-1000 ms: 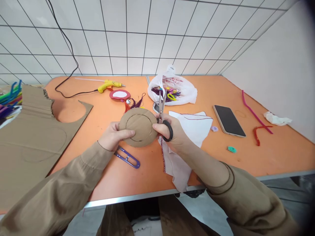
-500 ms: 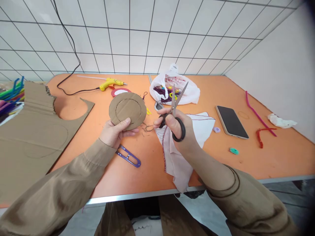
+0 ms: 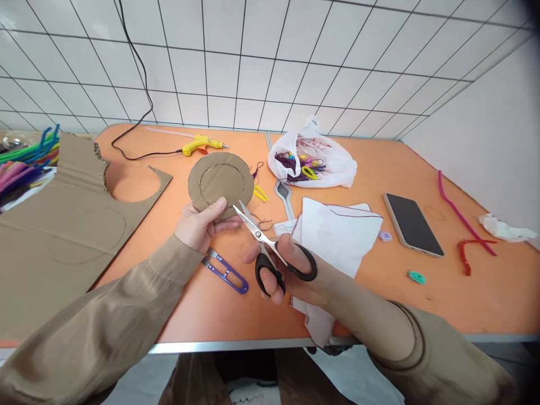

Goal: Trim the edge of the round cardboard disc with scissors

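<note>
A round cardboard disc with a smaller circle marked on it is held by its lower edge in my left hand, thumb on top. My right hand has its fingers through the black handles of the scissors. The scissor blades are slightly apart and point up and left, their tips at the disc's lower right edge. Purple thread snips lie on the table below my left hand. Under and behind my right hand is a white cloth with dark red stitching.
A large cut cardboard sheet and pipe cleaners are at left. A yellow glue gun and a plastic bag of thread stand at the back. A phone, a teal bobbin and a red pipe cleaner lie at right.
My right hand has come down and left, turning the scissors from upright to pointing at the disc, with the blades closer together. The view has shifted slightly.
</note>
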A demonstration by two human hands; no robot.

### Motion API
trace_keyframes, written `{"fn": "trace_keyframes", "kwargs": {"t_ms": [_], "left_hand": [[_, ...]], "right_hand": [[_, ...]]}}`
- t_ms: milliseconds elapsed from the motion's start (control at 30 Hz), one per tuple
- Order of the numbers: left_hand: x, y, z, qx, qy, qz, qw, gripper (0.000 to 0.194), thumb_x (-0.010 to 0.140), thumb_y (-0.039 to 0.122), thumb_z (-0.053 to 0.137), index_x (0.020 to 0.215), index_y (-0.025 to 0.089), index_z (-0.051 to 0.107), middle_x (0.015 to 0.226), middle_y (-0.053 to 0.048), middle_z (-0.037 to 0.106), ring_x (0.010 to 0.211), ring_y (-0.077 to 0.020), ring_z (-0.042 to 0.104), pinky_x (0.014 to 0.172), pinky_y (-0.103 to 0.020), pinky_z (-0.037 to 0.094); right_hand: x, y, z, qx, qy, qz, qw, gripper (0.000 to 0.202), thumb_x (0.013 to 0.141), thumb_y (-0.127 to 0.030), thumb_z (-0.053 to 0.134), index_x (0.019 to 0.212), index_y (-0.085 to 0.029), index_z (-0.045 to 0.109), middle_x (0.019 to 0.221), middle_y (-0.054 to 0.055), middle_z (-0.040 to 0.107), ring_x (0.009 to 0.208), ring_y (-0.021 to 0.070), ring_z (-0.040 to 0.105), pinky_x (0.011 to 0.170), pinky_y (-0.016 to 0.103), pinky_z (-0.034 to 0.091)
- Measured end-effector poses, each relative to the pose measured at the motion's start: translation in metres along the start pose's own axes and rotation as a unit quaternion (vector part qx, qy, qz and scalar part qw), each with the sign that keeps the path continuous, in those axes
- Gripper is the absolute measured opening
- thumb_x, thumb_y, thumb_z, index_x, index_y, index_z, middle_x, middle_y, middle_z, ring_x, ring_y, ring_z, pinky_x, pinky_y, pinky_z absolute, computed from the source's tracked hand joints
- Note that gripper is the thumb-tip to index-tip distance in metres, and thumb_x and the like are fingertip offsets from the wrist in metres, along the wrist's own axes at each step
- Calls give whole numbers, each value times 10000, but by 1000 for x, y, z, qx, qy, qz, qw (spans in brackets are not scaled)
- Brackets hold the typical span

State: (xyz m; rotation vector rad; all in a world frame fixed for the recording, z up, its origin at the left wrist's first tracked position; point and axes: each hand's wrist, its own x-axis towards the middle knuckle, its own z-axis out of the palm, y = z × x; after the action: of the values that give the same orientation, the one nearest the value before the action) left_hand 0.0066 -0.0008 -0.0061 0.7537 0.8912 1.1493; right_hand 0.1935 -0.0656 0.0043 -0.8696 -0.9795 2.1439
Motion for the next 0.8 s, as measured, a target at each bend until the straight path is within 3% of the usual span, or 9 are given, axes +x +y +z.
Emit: {"fn": "trace_keyframes", "kwargs": {"t_ms": [433, 800], "left_hand": [[-1, 0, 8, -13, 31, 25, 999, 361, 522, 285, 894, 797, 143, 708, 693, -48, 746, 576, -184, 706, 555, -269, 619], [-2, -5, 4, 48, 17, 84, 995, 339, 627, 336, 852, 861, 140, 704, 785, -64, 749, 670, -212, 724, 666, -344, 639]], "right_hand": [[-1, -1, 1, 62, -13, 18, 998, 599, 717, -728, 647, 849, -147, 713, 535, -44, 556, 397, 57, 450, 522, 232, 520], [-3, -1, 6, 100, -11, 20, 995, 557, 708, -695, 687, 823, -151, 719, 536, -45, 551, 390, 49, 415, 492, 229, 521]]}}
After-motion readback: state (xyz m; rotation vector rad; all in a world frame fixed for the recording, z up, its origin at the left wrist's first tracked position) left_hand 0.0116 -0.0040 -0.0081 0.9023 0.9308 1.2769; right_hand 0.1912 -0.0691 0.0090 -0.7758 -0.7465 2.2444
